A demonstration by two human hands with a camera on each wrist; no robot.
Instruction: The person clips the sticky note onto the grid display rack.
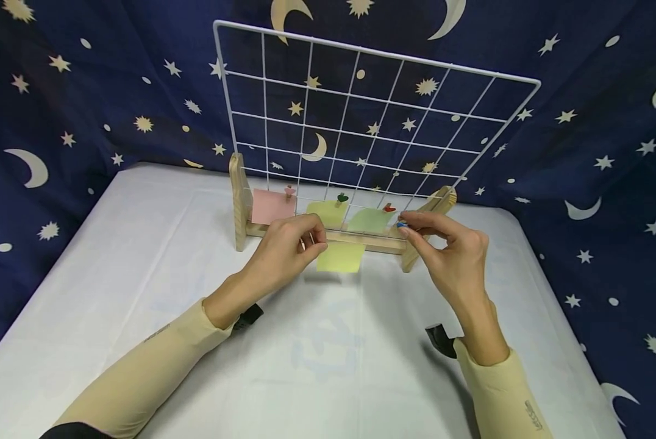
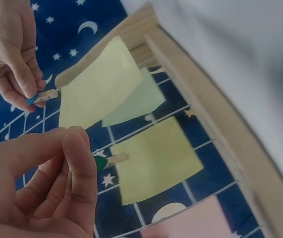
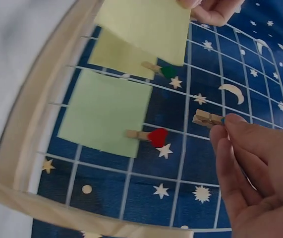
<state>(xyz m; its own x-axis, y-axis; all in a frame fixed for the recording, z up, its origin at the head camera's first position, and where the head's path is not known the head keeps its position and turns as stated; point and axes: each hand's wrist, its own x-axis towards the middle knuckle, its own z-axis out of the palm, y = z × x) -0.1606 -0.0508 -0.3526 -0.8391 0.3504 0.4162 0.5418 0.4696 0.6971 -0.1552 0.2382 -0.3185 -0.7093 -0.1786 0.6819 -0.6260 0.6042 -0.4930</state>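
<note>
My left hand (image 1: 297,241) pinches the corner of a loose yellow-green paper note (image 1: 341,256) in front of the white wire grid (image 1: 361,116) on its wooden stand (image 1: 240,201). The same note (image 2: 96,84) hangs from my left fingertips (image 2: 74,136) in the left wrist view. My right hand (image 1: 432,235) pinches a small wooden clothespin with a blue tip (image 3: 208,119) near the grid's lower right. Three notes are clipped to the grid's bottom row: pink (image 1: 272,206), yellow (image 1: 328,212) and light green (image 1: 369,219).
A white cloth covers the table (image 1: 141,274). A dark blue curtain with moons and stars (image 1: 86,91) surrounds it on the back and both sides. The wooden stand's right foot (image 1: 416,244) sits just under my right hand.
</note>
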